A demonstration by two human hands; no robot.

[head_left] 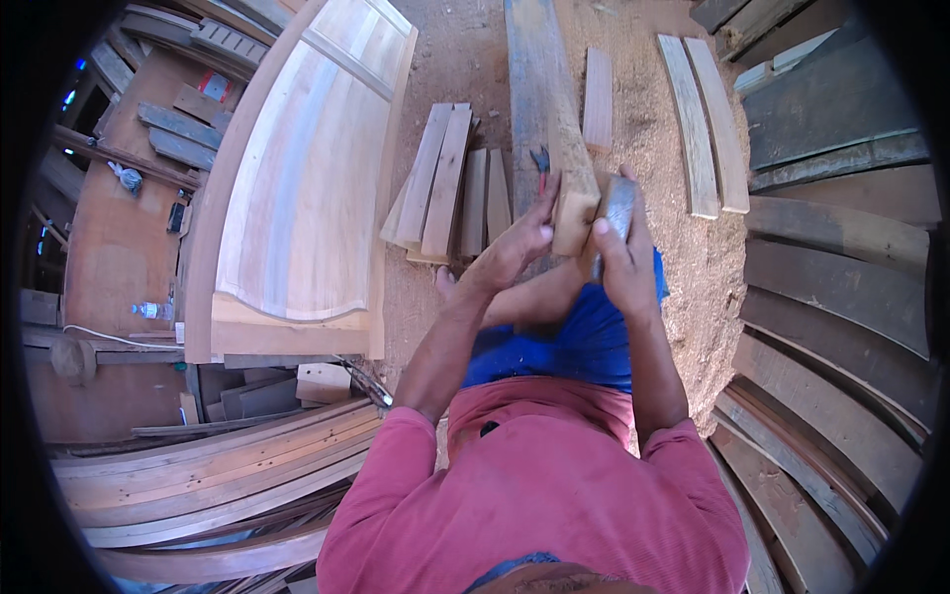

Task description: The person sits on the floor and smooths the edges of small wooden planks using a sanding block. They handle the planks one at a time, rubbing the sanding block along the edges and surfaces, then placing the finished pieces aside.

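Note:
In front of my lap, a thick light-brown wooden piece (574,223) stands with its end toward me. My left hand (515,243) is closed against its left side, with the thumb near that end. My right hand (625,262) grips a grey, flat, slab-like tool (617,208) close to the piece's right side; its exact kind is not clear. Just past my left fingers lie pincers (541,168) with red handles, on or beside a long grey-blue plank (534,79). My right palm and some fingers are partly hidden.
Several short boards (445,183) are piled left of the plank. A large panelled wooden door (307,178) lies further left. Two narrow slats (698,129) and a short board (598,99) rest on sawdust-covered ground (708,297). Stacked timber (841,267) lines the right side.

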